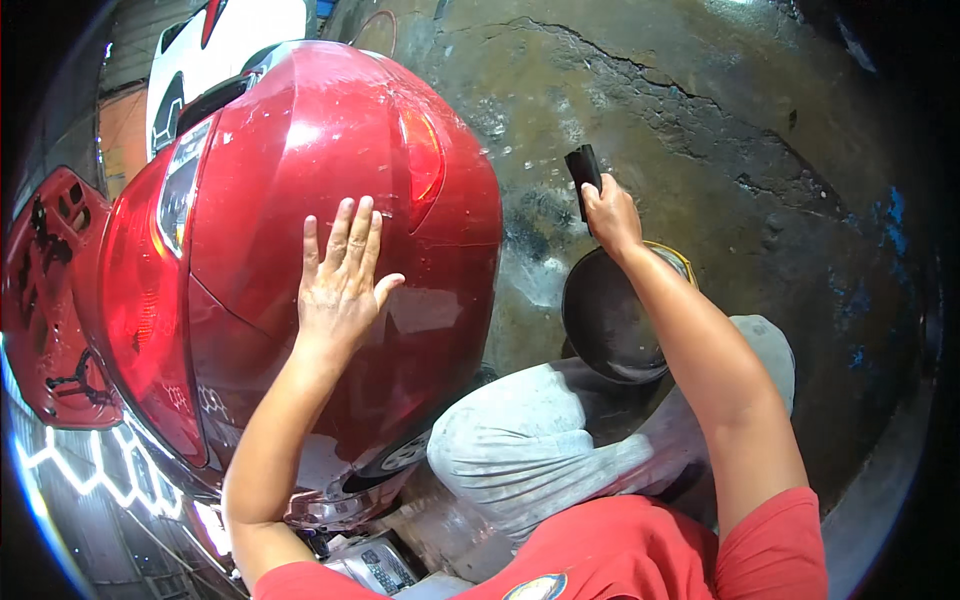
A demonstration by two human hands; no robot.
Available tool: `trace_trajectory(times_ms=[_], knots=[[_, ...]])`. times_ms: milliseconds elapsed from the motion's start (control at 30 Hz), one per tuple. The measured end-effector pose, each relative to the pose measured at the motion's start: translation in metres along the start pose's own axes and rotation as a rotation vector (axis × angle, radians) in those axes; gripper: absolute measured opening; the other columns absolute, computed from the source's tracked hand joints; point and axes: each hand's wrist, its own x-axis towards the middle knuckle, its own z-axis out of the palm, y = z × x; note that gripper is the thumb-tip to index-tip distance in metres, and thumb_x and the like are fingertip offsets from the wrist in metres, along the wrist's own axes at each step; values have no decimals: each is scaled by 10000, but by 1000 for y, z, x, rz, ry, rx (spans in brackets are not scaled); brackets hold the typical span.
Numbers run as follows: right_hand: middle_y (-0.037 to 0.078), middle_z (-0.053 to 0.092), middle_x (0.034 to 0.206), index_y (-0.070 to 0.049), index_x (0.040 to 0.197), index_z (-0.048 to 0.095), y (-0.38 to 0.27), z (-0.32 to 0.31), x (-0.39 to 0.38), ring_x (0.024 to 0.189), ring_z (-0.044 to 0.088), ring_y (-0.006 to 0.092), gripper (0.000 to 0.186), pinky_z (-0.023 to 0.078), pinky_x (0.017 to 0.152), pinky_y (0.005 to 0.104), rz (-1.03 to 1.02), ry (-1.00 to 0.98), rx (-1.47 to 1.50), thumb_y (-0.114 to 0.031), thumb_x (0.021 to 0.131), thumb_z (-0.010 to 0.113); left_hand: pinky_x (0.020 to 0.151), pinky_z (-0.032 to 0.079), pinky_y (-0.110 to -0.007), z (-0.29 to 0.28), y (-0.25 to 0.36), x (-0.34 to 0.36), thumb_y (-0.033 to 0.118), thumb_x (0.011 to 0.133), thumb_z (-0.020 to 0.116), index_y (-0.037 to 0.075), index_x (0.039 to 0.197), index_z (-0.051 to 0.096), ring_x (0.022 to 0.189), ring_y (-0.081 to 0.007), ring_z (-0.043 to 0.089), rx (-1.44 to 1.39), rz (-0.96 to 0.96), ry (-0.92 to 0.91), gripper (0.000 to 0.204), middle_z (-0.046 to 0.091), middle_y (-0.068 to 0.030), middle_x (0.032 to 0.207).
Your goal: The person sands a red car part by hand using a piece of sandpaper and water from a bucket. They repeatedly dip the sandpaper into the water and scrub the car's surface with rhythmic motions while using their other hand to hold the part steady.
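Note:
My left hand (345,275) lies flat with its fingers stretched out on the glossy red bumper (440,300) of a car. Just above its fingertips, a red reflector lamp (422,160) is set into the bumper. Out to the right, my right hand (612,215) grips a narrow black block (582,180), its thumb and fingers closed round the near end. The exact kind of block cannot be made out. Under my right wrist stands a dark round bucket (605,315) with a yellow edge, partly hidden by the forearm.
The car's raised red lid (65,300) and a tail lamp (140,290) are on the left. A white car (225,50) stands behind. Cracked, wet concrete floor (720,150) stretches to the right. My bent knees (510,420) are close to the bumper and bucket.

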Motion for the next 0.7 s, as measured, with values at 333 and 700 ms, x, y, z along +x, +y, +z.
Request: trace_trajectory(times_ms=[333,700], knots=[[326,734,1047,-19,1149,614,5,0,-4,1034,691,546,408,527,916,625,-92,24,-71,-406,1049,536,1342,54,-600,3,-4,125,750,1020,431,0,1597,475,1672,-277,179,107,-99,-62,947,409,-152,1713],[315,738,1046,-28,1164,619,4,-5,-2,1022,694,542,394,529,903,625,-103,10,-118,-394,1048,532,1353,46,-601,15,5,72,747,979,510,-16,1622,418,1685,-288,108,43,-30,64,1002,268,-197,1765]])
